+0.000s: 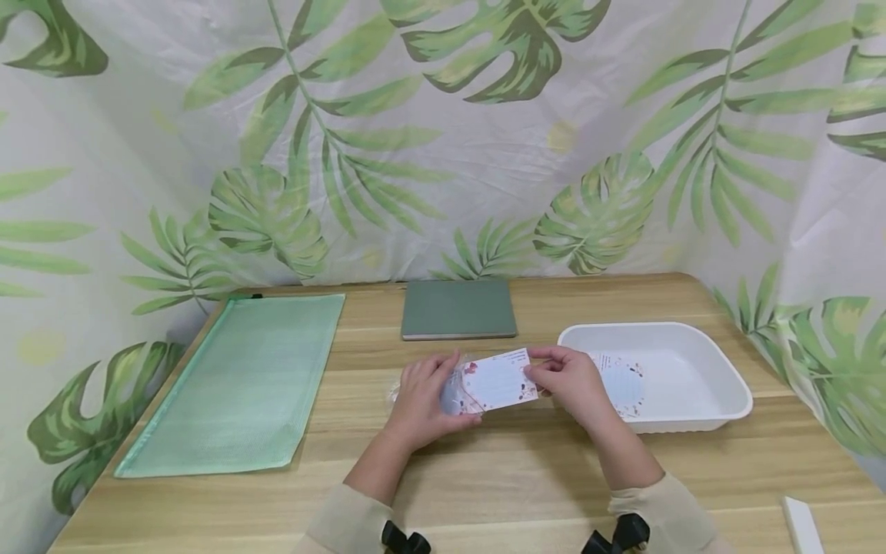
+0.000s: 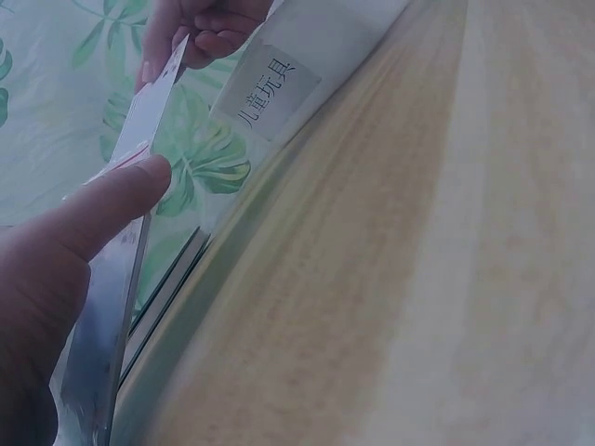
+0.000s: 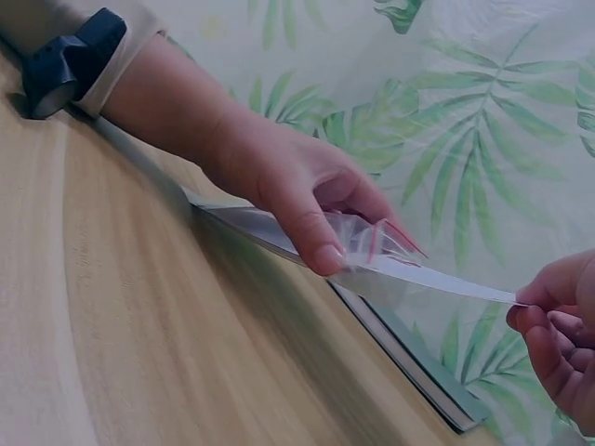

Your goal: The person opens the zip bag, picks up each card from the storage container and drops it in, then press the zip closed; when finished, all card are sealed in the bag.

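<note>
A clear plastic bag (image 3: 376,242) with a red zip line lies in my left hand (image 1: 424,400), gripped between thumb and fingers. From the bag's mouth sticks out a white card (image 1: 500,380) printed with pink and red decorations around a pale blue middle. My right hand (image 1: 571,385) pinches the card's right end between thumb and fingertips. Both hands hold it above the table, in front of the green notebook (image 1: 459,312). Inside the white tray (image 1: 692,377), just beyond the right wrist, lies a similar printed card (image 1: 621,385). The bag's far end is partly hidden by the left hand.
A pale green mesh zip pouch (image 1: 238,385) lies flat at the table's left. On the tray's outer wall, a label (image 2: 268,91) bears Chinese characters. A small white object (image 1: 803,525) sits near the front right. Leaf-patterned cloth (image 1: 484,185) hangs behind the wooden table.
</note>
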